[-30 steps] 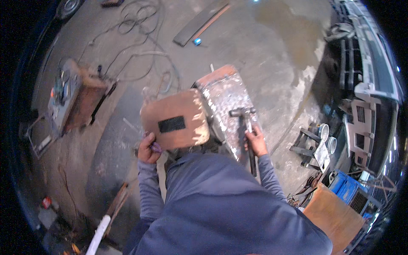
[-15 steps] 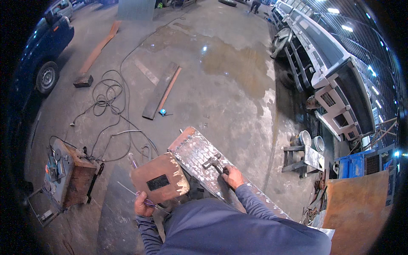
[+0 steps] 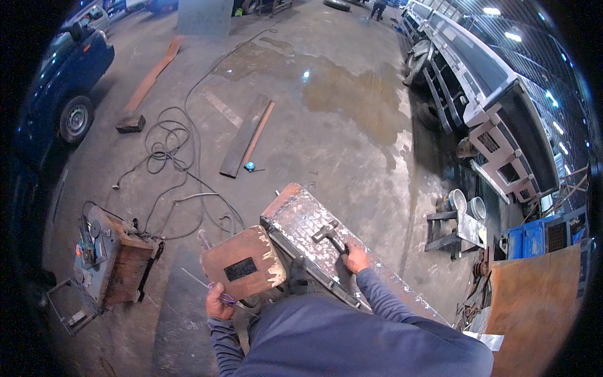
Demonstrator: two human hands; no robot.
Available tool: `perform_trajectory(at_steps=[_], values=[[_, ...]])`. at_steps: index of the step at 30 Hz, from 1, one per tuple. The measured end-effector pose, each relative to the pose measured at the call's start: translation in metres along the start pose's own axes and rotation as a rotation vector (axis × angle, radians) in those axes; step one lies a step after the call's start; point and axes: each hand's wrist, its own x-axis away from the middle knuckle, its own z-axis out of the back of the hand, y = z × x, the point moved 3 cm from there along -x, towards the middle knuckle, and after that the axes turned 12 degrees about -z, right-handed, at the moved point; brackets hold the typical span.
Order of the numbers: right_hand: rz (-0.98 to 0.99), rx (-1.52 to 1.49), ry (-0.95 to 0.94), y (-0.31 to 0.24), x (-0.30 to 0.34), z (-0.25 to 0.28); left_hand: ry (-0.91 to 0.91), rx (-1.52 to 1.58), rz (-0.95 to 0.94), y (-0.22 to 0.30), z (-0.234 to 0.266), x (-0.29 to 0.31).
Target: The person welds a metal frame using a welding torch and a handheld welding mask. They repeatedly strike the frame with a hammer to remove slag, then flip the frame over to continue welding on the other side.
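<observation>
My right hand (image 3: 357,258) is closed round the handle of a hammer (image 3: 325,232). The hammer's head lies over a long metal beam (image 3: 301,212), whose scaly, white-flecked top slants from the middle toward the lower right. To its left is a rust-brown welding shield (image 3: 257,254) with a dark rectangular window and a chipped right edge. My left hand (image 3: 220,303) is closed by the shield's lower left edge. A thin pale rod (image 3: 196,278) sticks out of it, along with something purple that I cannot make out. What supports the shield is hidden.
A boxy machine (image 3: 119,261) stands at left, with looped cable (image 3: 168,154) on the floor. Ahead lie metal strips (image 3: 247,135) and a small blue object (image 3: 250,166). A stool (image 3: 461,229), buckets (image 3: 457,201) and a brown sheet (image 3: 534,289) are at right, and vehicles on both sides.
The whole view has shifted slightly, so most things appear a little farther right. Both hands keep their grips, and the hammer remains over the beam.
</observation>
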Motion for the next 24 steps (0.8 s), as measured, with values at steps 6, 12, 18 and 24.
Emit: perform_trajectory(at_steps=[6, 12, 18, 24], values=[[-0.01, 0.07, 0.07, -0.011, 0.018, 0.006, -0.007, -0.007, 0.003, 0.008, 0.017, 0.001], [-0.063, 0.086, 0.043, -0.005, 0.019, 0.004, -0.082, 0.079, 0.089, 0.008, 0.033, -0.007], [0.105, -0.326, -0.094, 0.003, -0.009, 0.051, -0.063, 0.034, 0.021, -0.002, 0.038, -0.013], [0.896, -1.395, -0.468, -0.165, 0.04, 0.326, -0.05, -0.015, 0.02, 0.014, 0.008, -0.012]])
